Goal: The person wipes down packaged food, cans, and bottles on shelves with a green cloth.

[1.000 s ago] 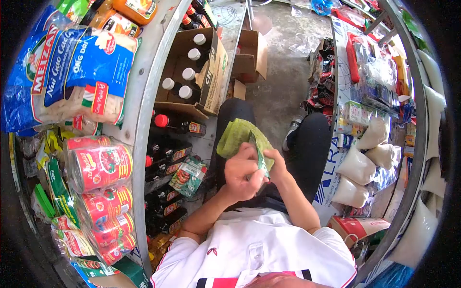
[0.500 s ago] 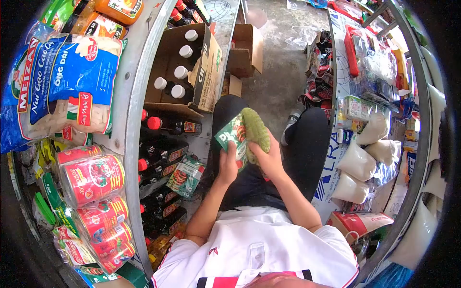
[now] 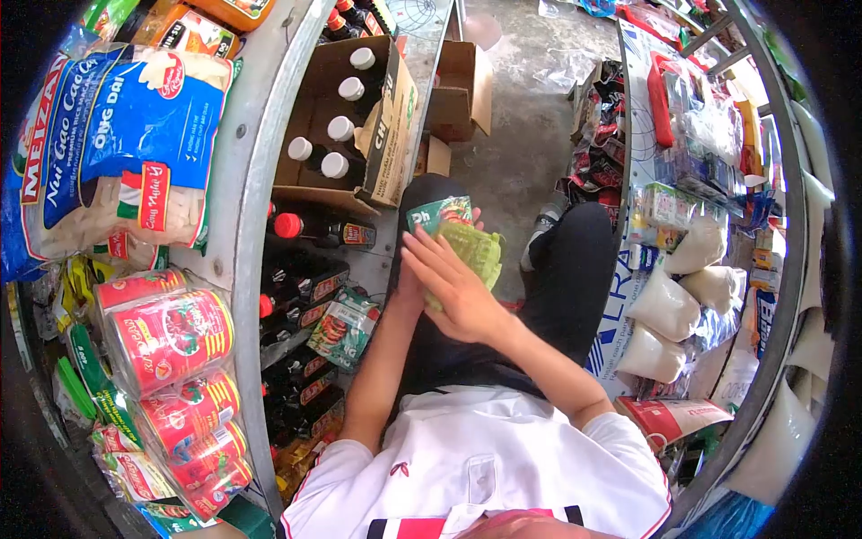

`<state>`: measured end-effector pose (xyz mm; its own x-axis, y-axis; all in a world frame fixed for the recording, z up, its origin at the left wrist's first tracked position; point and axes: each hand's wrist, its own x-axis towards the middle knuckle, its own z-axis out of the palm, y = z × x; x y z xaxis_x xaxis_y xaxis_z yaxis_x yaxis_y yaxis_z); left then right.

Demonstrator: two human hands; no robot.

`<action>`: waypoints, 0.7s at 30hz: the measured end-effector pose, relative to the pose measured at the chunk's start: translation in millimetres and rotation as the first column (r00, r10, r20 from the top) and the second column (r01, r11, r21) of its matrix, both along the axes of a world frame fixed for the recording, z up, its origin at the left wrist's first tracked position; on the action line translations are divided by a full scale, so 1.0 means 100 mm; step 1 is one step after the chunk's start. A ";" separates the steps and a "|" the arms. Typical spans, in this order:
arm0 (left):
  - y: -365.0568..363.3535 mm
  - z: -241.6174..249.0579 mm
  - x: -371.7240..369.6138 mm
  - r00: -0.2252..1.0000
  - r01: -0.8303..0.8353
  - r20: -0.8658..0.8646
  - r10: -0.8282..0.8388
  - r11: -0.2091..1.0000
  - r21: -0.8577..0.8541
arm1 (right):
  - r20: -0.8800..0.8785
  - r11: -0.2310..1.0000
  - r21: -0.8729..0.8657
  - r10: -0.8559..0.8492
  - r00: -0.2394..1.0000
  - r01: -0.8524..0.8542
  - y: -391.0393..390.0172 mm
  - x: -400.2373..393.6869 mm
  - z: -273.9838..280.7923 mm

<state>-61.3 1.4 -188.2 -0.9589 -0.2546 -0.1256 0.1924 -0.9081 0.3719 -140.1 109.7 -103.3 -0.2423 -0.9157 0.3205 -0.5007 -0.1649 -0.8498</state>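
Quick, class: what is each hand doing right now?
Left hand: mostly hidden behind the right, holding the green packet.
Right hand: fingers spread, pressing a green cloth on the packet.

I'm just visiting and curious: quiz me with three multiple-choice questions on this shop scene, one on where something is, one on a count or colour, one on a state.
1. Where does the green packet sit?
A. on the floor
B. in the hands, above the lap
C. inside the cardboard box

2. How many white bottle caps show in the open cardboard box?
A. two
B. five
C. nine

3. What is the right hand doing?
A. lying flat on a green cloth against the packet
B. hanging empty
C. gripping a can

Answers: 1 B, the packet's top peeks out above the hands over the dark trousers; 2 B, five caps are visible; 3 A, the fingers spread across the cloth.
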 end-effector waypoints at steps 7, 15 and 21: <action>0.00 0.21 0.04 0.998 -0.034 0.058 0.038 0.996 -0.077 | -0.099 0.996 -0.089 -0.017 0.995 0.008 -0.30 -0.26 0.05; -0.04 0.05 0.13 0.984 -0.052 0.167 0.065 0.995 -0.083 | -0.278 0.976 0.077 -0.174 0.945 0.203 -0.37 -0.05 -0.09; -0.07 -0.05 0.15 0.967 -0.066 0.238 0.089 0.993 -0.103 | -0.368 0.964 0.116 -0.183 0.912 0.240 -0.05 0.17 -0.17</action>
